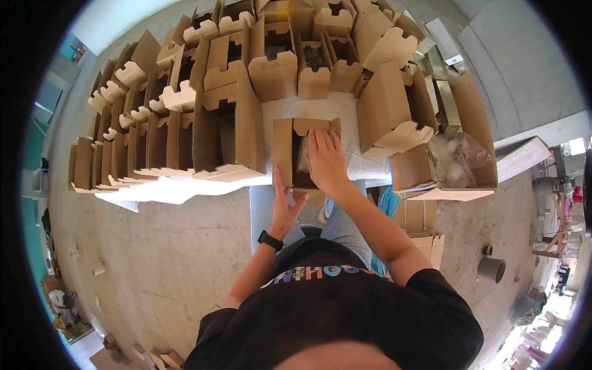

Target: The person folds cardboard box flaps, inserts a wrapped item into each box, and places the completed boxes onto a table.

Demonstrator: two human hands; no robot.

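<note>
An open cardboard box [283, 150] stands right before me at the near edge of a white-covered table. Inside its right part lies an item in clear bubble wrap [303, 155]; what is wrapped cannot be made out. My right hand [327, 162] holds this item from above, fingers straight and close together over it. At the box's near left corner is my left hand [287, 206], its index finger along the wall and its thumb spread toward the near side. It steadies the box there.
Rows of open cardboard boxes [231, 125] fill the table's left and far sides. On the right, a large box [471, 134] contains clear plastic bags [455, 155] and slim cartons [447, 106]. Flattened cardboard [416, 217] and blue plastic [388, 203] lie below. A grey bucket [491, 270] stands on the floor.
</note>
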